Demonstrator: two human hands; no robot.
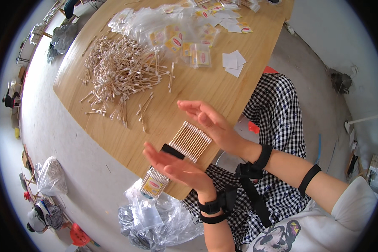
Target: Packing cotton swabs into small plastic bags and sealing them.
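A neat row of cotton swabs point(190, 142) lies side by side near the table's edge, between my two hands. At the far side of the row, my right hand point(210, 124) hovers with its fingers stretched out and nothing in it. My left hand point(176, 168) is also held flat and empty, over the row's near end. A black strip point(172, 151) shows beside the left fingers, touching the row. Past that hand, a clear pack of cotton swabs with a yellow label point(153, 185) sits at the table corner, partly hidden by the fingers.
A large heap of loose cotton swabs point(122, 69) covers the table's far left. Behind it lie clear plastic bags point(143, 23) and yellow-labelled packets point(200, 55). White cards point(234, 61) rest at the right. A clear plastic bag point(168, 214) bulges below the table corner.
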